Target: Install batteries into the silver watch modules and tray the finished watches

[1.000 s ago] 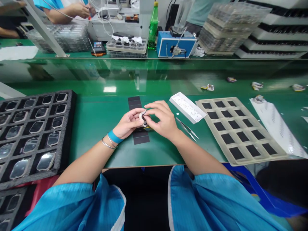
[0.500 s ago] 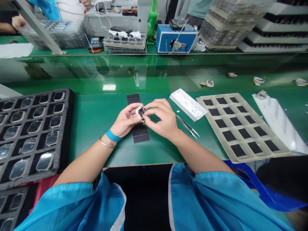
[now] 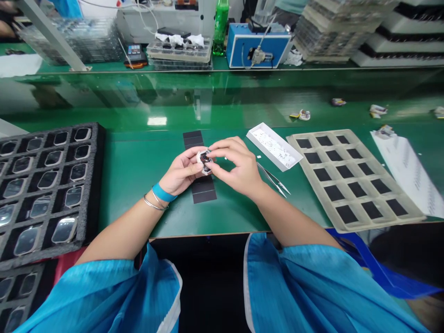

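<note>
My left hand (image 3: 183, 172) grips a small white watch case (image 3: 204, 159) with dark parts showing inside it, held just above a dark strip (image 3: 203, 185) that lies on the green bench. My right hand (image 3: 236, 166) is closed in a pinch at the right side of the same case, fingertips touching it. A blue band and thin bangles sit on my left wrist. Metal tweezers (image 3: 275, 180) lie on the bench just right of my right hand.
A black foam tray (image 3: 93, 185) of several watch cases fills the left. A narrow white box (image 3: 274, 146) and a beige tray (image 3: 350, 178) with dark pockets lie to the right. Beyond runs a glossy green conveyor (image 3: 222, 99) with small scraps; a blue machine (image 3: 258, 48) and stacked trays stand behind.
Both hands stay together on the watch case, which has turned slightly in the fingers. The view has tipped a little, so everything sits higher in the picture.
</note>
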`<state>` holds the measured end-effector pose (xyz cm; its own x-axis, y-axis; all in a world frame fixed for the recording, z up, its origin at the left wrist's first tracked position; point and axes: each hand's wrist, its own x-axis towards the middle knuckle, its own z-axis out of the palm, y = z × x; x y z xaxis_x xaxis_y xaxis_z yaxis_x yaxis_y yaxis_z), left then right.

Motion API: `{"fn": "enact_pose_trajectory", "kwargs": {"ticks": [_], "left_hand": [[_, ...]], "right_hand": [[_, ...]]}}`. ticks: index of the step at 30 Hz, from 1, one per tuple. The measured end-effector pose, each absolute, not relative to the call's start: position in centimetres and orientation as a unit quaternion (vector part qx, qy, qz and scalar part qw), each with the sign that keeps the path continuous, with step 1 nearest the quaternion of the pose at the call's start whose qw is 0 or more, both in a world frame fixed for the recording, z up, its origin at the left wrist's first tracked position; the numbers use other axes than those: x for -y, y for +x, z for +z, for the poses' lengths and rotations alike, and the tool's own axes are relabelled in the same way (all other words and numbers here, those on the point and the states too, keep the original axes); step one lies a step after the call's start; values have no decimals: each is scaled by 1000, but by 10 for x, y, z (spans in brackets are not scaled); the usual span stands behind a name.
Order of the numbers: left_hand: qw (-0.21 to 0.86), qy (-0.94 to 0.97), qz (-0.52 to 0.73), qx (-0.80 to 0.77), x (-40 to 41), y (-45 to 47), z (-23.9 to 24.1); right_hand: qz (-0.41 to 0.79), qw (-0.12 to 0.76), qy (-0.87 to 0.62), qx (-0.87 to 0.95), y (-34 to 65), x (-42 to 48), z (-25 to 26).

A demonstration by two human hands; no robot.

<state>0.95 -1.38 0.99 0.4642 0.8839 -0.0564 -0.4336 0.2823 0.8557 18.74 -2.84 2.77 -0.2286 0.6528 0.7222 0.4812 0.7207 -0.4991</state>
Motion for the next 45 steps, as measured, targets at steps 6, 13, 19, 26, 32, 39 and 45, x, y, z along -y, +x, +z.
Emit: {"fn": "enact_pose_trajectory", "kwargs": {"ticks": [6,13,19,26,32,39,45], "left_hand": [[688,450,502,-270,14,10,12],[653,486,515,-270,14,9,13],[698,466,466,-280,16,8,14],[793,406,364,-272,13,3,17],[834,392,284,-265,7,-3,10],[868,361,218,-261,5,-3,14],[887,341,205,-236,5,-2,17]], "right_hand": [[119,506,-392,759,186,32,28],[75,500,-373,778,188,30,26],[5,488,-361,795,192,28,23],[-2,456,-356,816,199,27,24],[19,411,-346,844,201,26,28],[-18,407,-316,857,206,21,26],[-4,411,-301,861,209,17,24]]}}
